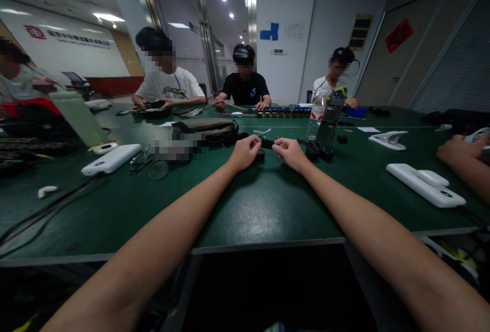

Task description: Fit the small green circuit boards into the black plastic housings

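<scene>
Both my arms reach forward over the green table. My left hand point(247, 151) and my right hand point(289, 152) are closed on opposite ends of a small black strip-like piece point(267, 144), held just above the tabletop. Its exact kind is too small and dark to make out. Under my left fingers sits a small black block point(260, 155). Near my right hand another black block point(312, 152) rests on the table. A pile of dark small items lies just beyond my left hand, beside a grey-brown bag point(206, 128).
A clear water bottle point(316, 118) and a dark bottle point(329, 123) stand beyond my right hand. White power banks point(111, 159) point(424, 184) lie on either side. A white stand-like piece point(388, 140) is at right. Several people sit around the table point(245, 214); a co-worker's hand point(461, 151) is at right.
</scene>
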A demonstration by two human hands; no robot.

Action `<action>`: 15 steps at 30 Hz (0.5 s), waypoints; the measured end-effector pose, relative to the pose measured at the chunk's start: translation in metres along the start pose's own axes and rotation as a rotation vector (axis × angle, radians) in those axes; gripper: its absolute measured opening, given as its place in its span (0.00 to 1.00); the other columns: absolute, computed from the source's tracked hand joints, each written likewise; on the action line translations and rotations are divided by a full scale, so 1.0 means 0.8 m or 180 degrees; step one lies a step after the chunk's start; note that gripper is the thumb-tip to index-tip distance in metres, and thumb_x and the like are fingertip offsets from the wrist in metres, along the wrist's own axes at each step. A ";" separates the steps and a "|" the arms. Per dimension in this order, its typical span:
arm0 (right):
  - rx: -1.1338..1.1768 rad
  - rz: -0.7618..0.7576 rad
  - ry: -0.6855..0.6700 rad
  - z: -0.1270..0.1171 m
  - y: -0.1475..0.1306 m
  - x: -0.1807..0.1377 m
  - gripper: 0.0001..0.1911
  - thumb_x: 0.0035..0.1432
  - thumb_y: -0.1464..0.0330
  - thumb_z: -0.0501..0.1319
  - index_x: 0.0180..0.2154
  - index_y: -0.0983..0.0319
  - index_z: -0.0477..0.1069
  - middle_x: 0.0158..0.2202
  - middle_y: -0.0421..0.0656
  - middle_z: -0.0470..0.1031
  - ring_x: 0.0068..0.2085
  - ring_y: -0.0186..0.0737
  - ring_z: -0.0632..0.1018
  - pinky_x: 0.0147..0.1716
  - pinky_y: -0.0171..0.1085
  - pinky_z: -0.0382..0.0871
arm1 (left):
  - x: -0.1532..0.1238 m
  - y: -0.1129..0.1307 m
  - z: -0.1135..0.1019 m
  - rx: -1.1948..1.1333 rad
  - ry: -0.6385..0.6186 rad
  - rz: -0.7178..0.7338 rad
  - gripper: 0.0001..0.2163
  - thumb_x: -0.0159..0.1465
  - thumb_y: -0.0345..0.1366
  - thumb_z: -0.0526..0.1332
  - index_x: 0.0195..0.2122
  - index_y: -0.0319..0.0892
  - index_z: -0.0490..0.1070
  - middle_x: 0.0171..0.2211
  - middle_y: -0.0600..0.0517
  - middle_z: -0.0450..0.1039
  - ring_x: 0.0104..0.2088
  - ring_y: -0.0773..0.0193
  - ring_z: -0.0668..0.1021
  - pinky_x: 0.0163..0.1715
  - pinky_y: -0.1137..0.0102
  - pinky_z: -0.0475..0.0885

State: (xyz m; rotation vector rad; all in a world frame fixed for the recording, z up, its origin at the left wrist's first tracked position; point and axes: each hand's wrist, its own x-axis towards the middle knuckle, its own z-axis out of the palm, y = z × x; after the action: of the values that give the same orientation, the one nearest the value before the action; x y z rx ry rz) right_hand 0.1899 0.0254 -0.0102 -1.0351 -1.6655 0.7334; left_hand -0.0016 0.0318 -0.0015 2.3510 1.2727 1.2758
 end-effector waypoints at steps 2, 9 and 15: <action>-0.0043 -0.0029 -0.0023 0.000 0.001 0.000 0.11 0.50 0.61 0.62 0.32 0.62 0.72 0.16 0.32 0.63 0.20 0.33 0.66 0.25 0.34 0.59 | 0.000 0.001 0.000 -0.0039 0.0048 -0.0062 0.08 0.62 0.37 0.56 0.34 0.41 0.74 0.30 0.51 0.77 0.33 0.61 0.76 0.38 0.69 0.69; -0.0108 -0.0174 -0.0023 0.000 0.006 0.002 0.13 0.51 0.62 0.62 0.36 0.64 0.75 0.16 0.32 0.64 0.21 0.34 0.66 0.25 0.34 0.58 | 0.002 -0.001 0.003 -0.0227 0.0106 -0.0159 0.08 0.60 0.37 0.57 0.31 0.41 0.73 0.28 0.52 0.75 0.31 0.62 0.74 0.36 0.69 0.69; -0.0245 -0.0273 -0.0025 0.002 0.004 0.000 0.13 0.52 0.63 0.62 0.36 0.64 0.76 0.16 0.33 0.64 0.21 0.34 0.65 0.26 0.34 0.57 | 0.004 -0.004 0.005 -0.0543 0.0146 -0.0271 0.08 0.58 0.38 0.57 0.32 0.40 0.72 0.27 0.53 0.73 0.30 0.64 0.72 0.35 0.70 0.68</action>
State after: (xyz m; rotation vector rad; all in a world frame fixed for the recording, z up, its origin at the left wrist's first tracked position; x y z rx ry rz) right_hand 0.1897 0.0271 -0.0135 -1.0089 -1.7453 0.6222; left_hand 0.0005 0.0371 -0.0033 2.1401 1.2107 1.3609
